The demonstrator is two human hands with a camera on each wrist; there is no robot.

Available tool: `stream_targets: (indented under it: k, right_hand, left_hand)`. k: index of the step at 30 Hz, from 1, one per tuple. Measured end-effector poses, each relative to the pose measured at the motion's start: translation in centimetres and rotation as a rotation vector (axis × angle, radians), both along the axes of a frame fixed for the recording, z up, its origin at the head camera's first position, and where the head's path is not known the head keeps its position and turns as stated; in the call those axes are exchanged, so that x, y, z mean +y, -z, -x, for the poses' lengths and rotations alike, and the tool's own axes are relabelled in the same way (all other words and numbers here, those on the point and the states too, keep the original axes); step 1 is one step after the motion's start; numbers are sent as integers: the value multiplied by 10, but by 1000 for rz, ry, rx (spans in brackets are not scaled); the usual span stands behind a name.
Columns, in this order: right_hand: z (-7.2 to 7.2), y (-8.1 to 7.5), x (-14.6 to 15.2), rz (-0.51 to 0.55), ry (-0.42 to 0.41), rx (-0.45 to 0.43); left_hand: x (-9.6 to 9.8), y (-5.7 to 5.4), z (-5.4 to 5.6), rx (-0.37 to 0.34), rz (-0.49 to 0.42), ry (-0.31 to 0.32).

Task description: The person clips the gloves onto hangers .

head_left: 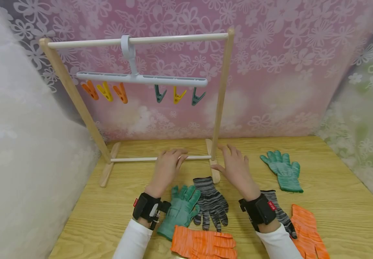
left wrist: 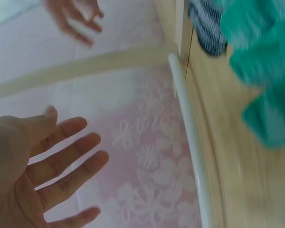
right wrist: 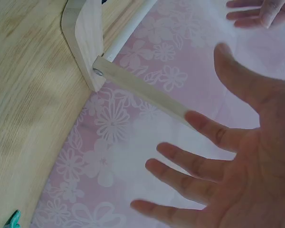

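Observation:
My left hand is held above the table in front of the rack's lower white rod, fingers spread and holding nothing. My right hand hovers beside the rack's right post, its fingers apart and free of any object. Below the left hand lie a green glove and a grey-black striped glove. An orange glove lies nearest the body. Right of the right forearm are another grey striped glove, partly hidden by the wrist, a second orange glove and a second green glove.
From the wooden rack's top rod hangs a pale blue clip hanger. Orange, yellow and dark green clothespins dangle from it. A pink flowered curtain stands behind the wooden table.

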State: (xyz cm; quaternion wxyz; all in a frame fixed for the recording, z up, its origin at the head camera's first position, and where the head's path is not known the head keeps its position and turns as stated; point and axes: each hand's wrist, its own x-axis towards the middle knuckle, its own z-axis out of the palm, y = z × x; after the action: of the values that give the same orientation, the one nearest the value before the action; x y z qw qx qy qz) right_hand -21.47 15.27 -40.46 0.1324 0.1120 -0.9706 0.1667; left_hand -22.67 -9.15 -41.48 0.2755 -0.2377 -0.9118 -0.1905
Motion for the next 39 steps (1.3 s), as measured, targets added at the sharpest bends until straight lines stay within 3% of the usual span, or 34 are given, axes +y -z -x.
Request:
stream_targets:
  k: [4,13,17,25,33,36,39]
  right_hand:
    - [4,-1,2,31,6,20]
    - [12,-2,12,119,-13,27]
    - [17,-1,14,158,1,78]
    - [25,-7,11,237,63,108]
    - [42,-14,5,345,11,112]
    - [49,-17,2,367,-10,107]
    - [56,-21,-1,381,-38,110]
  left_hand:
    - [-19,-6,5,42,-46,-51]
    - [-67,-22,5,-95,-80,-156]
    - [-87,-25,5,-102,-131,-196]
    - [-112,-34,10,47,-305,-326]
    - [-136,-34,18,202,-648,-435]
    - [-151,-35,23,223,-738,-516]
    - [-170,-36,32,253,-791,-545]
